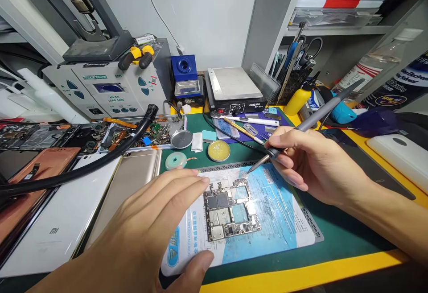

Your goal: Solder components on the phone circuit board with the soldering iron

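A phone circuit board (233, 210) lies on a blue and white printed sheet (279, 221). My right hand (306, 159) grips a soldering iron (316, 117) like a pen, its tip close to the board's upper edge; whether they touch I cannot tell. With fingers stretched out, my left hand (157, 221) rests over the sheet's left part, fingertips beside the board's upper left corner. Just beyond the sheet stand a round tin of yellow paste (218, 150) and a pale green reel (175, 160) with a bit of copper-coloured braid.
A black hose (100, 168) crosses over several phones at left, from the hot air station (113, 88). A tray of loose parts (157, 130), a soldering station (185, 83) and a hot plate (236, 88) line the back. A yellow bottle (297, 100) stands at right.
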Tool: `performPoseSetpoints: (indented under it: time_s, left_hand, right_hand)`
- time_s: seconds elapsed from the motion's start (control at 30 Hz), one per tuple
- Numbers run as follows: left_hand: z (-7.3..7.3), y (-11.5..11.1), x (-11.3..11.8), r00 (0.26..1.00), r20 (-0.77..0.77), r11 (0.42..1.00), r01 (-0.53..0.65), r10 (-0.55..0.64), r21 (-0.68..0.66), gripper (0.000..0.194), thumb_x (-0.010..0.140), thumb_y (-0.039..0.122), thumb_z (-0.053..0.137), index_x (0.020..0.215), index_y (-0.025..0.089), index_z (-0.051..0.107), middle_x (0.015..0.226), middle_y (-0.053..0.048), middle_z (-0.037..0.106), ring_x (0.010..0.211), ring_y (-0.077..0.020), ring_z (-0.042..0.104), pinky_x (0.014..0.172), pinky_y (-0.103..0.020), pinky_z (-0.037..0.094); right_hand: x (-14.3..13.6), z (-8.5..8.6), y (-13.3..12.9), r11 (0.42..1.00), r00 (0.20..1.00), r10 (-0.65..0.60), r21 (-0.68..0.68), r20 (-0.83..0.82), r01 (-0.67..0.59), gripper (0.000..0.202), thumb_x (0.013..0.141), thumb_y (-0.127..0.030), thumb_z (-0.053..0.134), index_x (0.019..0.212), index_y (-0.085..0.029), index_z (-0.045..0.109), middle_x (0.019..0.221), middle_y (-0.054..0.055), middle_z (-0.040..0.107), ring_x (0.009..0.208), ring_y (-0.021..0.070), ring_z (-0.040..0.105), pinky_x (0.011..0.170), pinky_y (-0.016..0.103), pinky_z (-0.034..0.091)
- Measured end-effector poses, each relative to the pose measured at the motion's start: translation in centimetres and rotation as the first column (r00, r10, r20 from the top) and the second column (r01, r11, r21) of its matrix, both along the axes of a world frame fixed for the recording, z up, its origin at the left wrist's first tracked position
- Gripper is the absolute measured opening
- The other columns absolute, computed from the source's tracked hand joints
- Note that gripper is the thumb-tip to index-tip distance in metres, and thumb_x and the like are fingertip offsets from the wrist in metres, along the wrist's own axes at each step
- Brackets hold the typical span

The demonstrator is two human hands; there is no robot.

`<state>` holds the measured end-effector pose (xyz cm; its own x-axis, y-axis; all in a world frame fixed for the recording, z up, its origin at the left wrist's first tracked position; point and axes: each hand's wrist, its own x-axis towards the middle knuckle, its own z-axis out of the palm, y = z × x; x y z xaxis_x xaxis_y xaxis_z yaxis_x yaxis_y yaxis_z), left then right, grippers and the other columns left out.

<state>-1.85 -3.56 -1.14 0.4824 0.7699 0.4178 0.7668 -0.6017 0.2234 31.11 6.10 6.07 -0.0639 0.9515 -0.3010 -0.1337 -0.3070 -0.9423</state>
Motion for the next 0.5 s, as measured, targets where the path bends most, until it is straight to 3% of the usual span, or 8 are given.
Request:
performPoseSetpoints:
  time_s: [0.37,0.5]
  left_hand:
    - [-0.34,0.04,0.21,1.0,0.001,0.999,-0.007,0.007,0.05,0.077,0.114,0.049,0.073,0.187,0.03,0.059,0.184,-0.006,0.079,0.169,-0.0373,0.077,0.142,-0.05,0.068]
    - [-0.43,0.23,-0.11,1.0,0.001,0.997,0.026,-0.026,0.079,0.074,0.116,0.047,0.072,0.186,0.027,0.06,0.184,-0.006,0.079,0.17,-0.0337,0.076,0.148,-0.044,0.059]
  right_hand:
    - [-0.12,-0.06,0.31,1.0,1.0,0.002,-0.008,-0.019,-0.002,0.039,0.065,-0.028,0.104,0.058,-0.023,0.066,0.049,-0.005,0.06,0.032,0.0065,0.047,0.03,0.017,0.034]
    - [-0.04,-0.02,0.31,1.0,0.999,0.004,-0.019,-0.036,-0.004,0.039,0.064,-0.027,0.104,0.058,-0.023,0.066,0.049,-0.005,0.06,0.032,0.0064,0.047,0.03,0.017,0.034]
